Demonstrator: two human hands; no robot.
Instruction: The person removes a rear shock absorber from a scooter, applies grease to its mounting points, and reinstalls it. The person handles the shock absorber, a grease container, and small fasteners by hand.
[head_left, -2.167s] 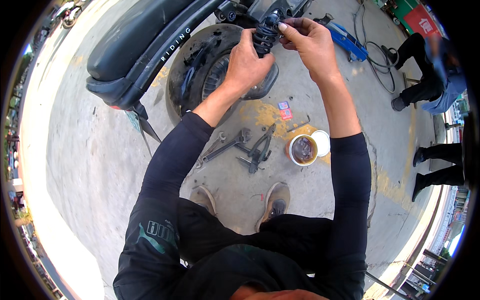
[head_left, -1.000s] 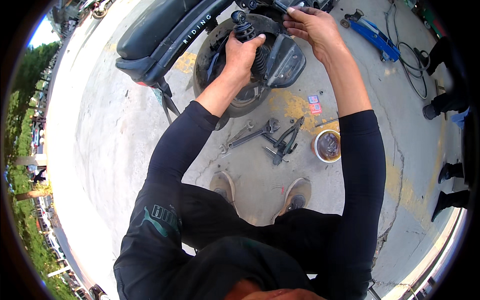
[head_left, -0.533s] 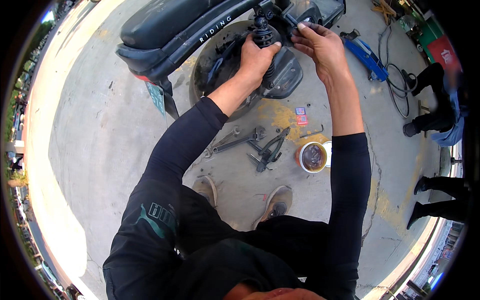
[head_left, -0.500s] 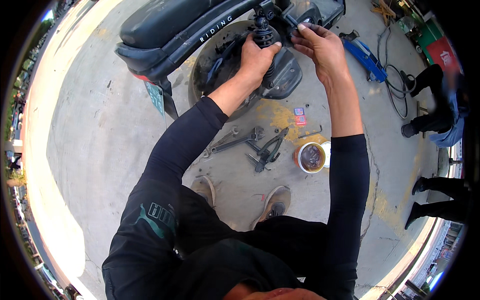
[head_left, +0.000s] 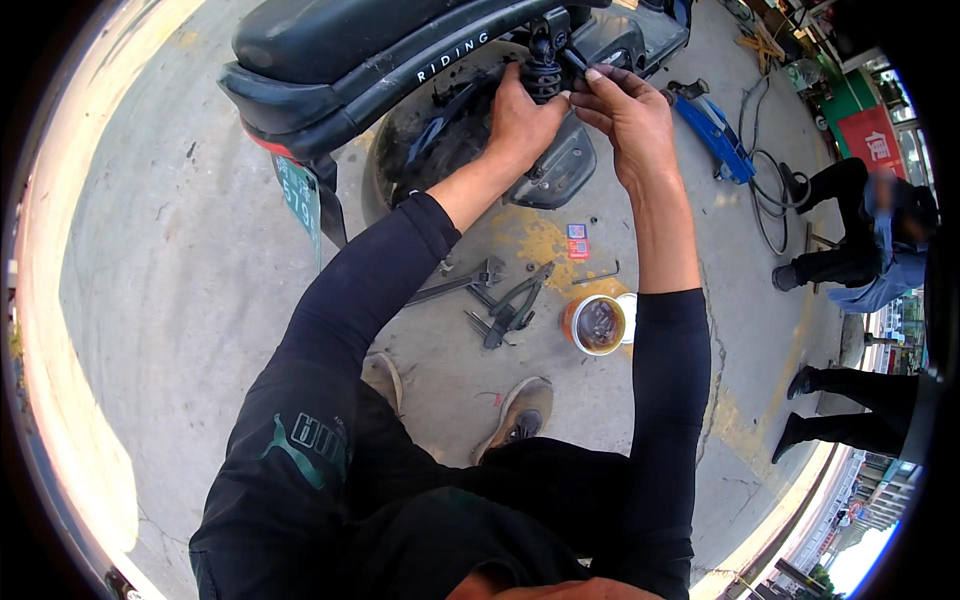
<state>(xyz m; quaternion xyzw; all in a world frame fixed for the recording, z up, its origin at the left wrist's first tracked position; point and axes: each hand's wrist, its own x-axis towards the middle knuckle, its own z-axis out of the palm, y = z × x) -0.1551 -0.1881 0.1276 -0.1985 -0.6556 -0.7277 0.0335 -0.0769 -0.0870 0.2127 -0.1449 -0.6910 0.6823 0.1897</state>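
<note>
At about twelve o'clock in the view, both hands work at the rear of a black scooter (head_left: 340,50). The left hand (head_left: 520,115) is closed around the coiled black shock spring (head_left: 543,72) beside the rear wheel (head_left: 440,150), fingers wrapped over its lower coils. The right hand (head_left: 630,115) sits just to the right, at one o'clock, its fingertips (head_left: 590,80) pinched narrow on a small dark part at the top of the spring; what exactly it pinches is too small to tell. The two hands nearly touch.

Below them, near the centre, tools lie on the concrete floor (head_left: 170,300): a wrench (head_left: 455,285), pliers (head_left: 510,310) and a thin rod (head_left: 597,275). Just right of the pliers stands a small orange tub (head_left: 595,325) with dark contents. A blue jack (head_left: 715,135) lies at two o'clock with a black cable (head_left: 765,200) looped beside it. At three o'clock another person (head_left: 860,240) crouches, well apart. The wearer's own shoes (head_left: 515,415) show at six o'clock.
</note>
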